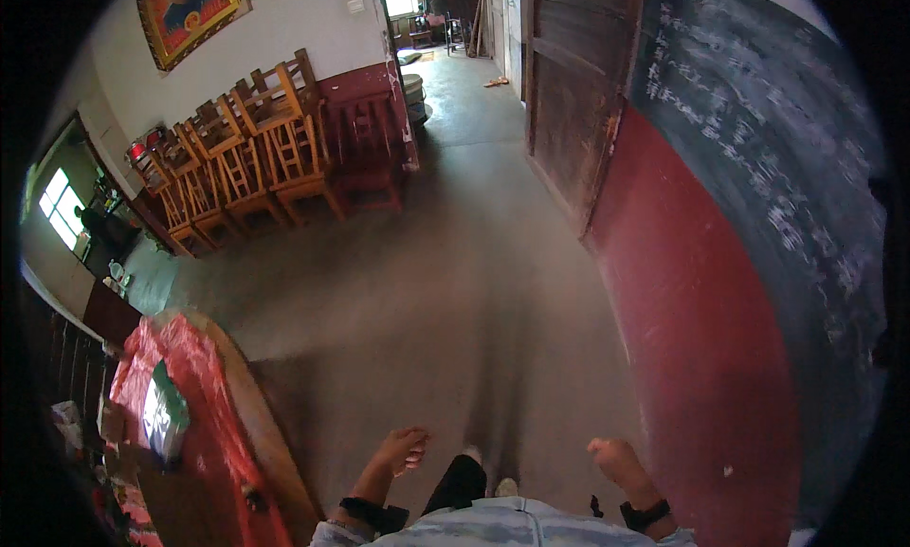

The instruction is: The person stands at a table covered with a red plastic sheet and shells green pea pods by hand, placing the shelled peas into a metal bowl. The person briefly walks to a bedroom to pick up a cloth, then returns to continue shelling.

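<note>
My left hand (405,451) hangs in front of me over the concrete floor, its fingers loosely curled around nothing that I can see. My right hand (614,459) is also curled, near the red lower wall (700,319), and no object shows in it. Both wrists wear dark bands. To the left of my left hand is a wooden table (245,390) partly covered with a crumpled red plastic sheet (206,405). On the sheet lies a shiny green and silver packet (165,415). My legs and shoes show below, one foot ahead of the other.
Wooden chairs (242,149) stand stacked along the far wall beside a dark red chair (364,152). A doorway with an open wooden door (579,85) leads to another room, where a bucket (414,95) stands. A chalkboard (768,134) bearing writing hangs on the right.
</note>
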A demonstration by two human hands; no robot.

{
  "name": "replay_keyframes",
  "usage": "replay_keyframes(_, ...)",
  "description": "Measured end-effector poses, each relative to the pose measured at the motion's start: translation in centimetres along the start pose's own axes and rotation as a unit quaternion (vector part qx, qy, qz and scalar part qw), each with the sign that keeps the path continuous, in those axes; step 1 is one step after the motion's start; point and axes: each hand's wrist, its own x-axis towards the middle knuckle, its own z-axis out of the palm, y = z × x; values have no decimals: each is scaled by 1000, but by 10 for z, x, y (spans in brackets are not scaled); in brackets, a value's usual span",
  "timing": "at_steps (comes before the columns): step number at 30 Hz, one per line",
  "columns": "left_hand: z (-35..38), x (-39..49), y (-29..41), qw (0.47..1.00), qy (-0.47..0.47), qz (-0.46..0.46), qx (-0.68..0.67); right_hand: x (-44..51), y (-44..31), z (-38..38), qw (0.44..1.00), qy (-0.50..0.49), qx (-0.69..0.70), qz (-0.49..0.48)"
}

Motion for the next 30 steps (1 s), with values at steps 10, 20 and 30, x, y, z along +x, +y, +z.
replay_keyframes(10,-16,273,329,988,95,116,-33,397,-34,-125,998,44,-22,36)
replay_keyframes(20,29,583,747,978,-80,179,68,739,15,-240,977,121,123,125)
replay_keyframes(30,-25,792,1060,986,68,147,-47,1256,-160,-450,998,14,15,62)
